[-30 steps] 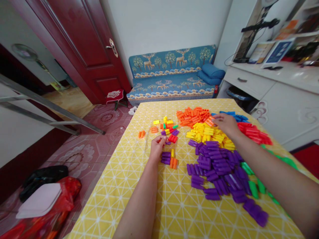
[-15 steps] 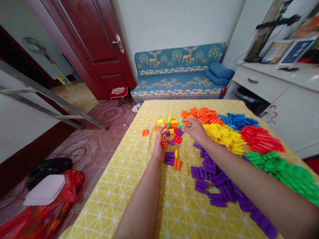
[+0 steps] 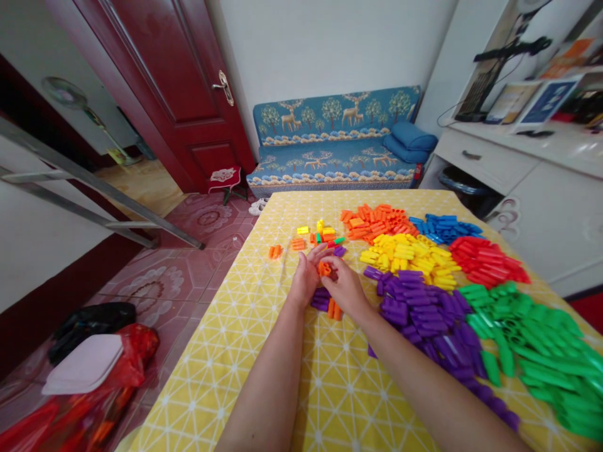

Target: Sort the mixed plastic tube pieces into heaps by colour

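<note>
Close together over the patterned yellow tablecloth (image 3: 226, 351), my left hand (image 3: 306, 276) and my right hand (image 3: 343, 285) meet at a small orange plastic piece (image 3: 324, 269). Both hands have their fingers around it. Joined purple pieces (image 3: 320, 299) and orange pieces (image 3: 335, 310) lie just below the hands, partly covered by my right hand. Beyond my fingertips are small yellow, orange, green and red pieces (image 3: 328, 238). Two orange pieces (image 3: 275, 252) rest to the left.
Sorted piles of orange (image 3: 377, 221), yellow (image 3: 409, 256), blue (image 3: 445, 228), red (image 3: 487, 260), purple (image 3: 419, 311) and green pieces (image 3: 541, 339) cover the table's right side. Behind the table stands a blue sofa (image 3: 325, 160); a metal ladder (image 3: 108, 194) leans at the left.
My right hand has moved left and down from beyond the purple pieces to my left hand. The orange piece is now between both hands, and the view has shifted slightly.
</note>
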`<state>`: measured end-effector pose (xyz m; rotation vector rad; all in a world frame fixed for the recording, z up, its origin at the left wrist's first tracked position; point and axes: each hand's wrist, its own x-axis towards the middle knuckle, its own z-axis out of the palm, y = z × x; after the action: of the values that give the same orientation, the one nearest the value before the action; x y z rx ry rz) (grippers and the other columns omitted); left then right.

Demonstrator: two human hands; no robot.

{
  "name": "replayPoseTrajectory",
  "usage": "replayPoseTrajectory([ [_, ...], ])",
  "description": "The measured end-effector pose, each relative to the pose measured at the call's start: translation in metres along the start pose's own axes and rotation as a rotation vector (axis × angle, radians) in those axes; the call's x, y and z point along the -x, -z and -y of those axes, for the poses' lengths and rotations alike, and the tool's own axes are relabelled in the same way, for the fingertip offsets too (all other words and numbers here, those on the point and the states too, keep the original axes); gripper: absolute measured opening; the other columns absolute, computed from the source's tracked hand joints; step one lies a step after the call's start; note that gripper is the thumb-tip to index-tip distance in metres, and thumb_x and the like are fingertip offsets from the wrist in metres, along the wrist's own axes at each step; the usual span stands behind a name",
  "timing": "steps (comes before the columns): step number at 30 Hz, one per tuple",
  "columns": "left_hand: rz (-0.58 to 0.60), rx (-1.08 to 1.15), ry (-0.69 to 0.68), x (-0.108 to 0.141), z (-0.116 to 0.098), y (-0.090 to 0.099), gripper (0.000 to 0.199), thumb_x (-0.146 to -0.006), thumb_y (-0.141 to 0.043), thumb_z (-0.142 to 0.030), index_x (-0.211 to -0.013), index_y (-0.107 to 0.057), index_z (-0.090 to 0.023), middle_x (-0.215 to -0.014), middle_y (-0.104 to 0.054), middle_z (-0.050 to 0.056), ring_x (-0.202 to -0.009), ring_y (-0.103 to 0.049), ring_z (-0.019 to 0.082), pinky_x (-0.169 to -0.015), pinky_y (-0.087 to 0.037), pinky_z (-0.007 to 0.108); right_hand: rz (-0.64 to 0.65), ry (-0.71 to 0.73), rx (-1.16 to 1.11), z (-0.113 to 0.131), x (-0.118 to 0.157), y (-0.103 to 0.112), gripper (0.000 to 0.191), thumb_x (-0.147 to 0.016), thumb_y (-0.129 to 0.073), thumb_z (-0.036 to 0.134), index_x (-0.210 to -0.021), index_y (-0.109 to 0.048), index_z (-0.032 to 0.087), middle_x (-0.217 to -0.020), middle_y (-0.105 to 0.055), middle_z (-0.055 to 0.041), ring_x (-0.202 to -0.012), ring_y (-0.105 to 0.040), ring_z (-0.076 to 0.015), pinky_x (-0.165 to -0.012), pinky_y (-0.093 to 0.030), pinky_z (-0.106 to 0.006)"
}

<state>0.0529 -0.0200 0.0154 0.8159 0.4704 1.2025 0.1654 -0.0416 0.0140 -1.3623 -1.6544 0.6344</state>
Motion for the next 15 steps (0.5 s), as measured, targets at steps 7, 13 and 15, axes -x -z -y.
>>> replayPoseTrajectory([
  [7, 0.032, -0.068, 0.008, -0.001, 0.007, 0.008, 0.064, -0.078, -0.063, -0.064, -0.121, -0.062, -0.016, -0.12, -0.067, 0.015, -0.109, -0.063, 0.029, -0.091, -0.049, 0.04, -0.041, -0.283, -0.549, 0.003, 0.006, 0.015, 0.034, -0.067, -0.058, 0.025, -0.101, -0.058, 0.021, -0.085, -0.071, -0.0023, -0.069, -0.065, -0.0161, -0.054, -0.048, -0.024],
  [13, -0.056, -0.413, -0.021, -0.003, 0.013, 0.011, 0.043, -0.071, -0.079, -0.043, -0.105, -0.071, -0.018, -0.103, -0.074, 0.007, -0.092, -0.068, 0.019, -0.087, -0.051, 0.033, 0.056, -0.302, -0.49, -0.006, -0.017, 0.043, 0.02, -0.068, -0.063, 0.026, -0.087, -0.063, 0.019, -0.057, -0.062, 0.0041, -0.046, -0.056, -0.0108, -0.046, -0.043, -0.021],
  [15, -0.071, -0.466, -0.041, -0.005, 0.015, 0.01, 0.043, -0.069, -0.079, -0.045, -0.1, -0.072, -0.017, -0.096, -0.075, 0.007, -0.085, -0.068, 0.018, -0.083, -0.053, 0.032, 0.0, -0.343, -0.45, -0.013, -0.038, 0.061, 0.019, -0.065, -0.065, 0.018, -0.084, -0.064, 0.018, -0.052, -0.059, 0.0056, -0.042, -0.054, -0.0099, -0.042, -0.04, -0.019],
])
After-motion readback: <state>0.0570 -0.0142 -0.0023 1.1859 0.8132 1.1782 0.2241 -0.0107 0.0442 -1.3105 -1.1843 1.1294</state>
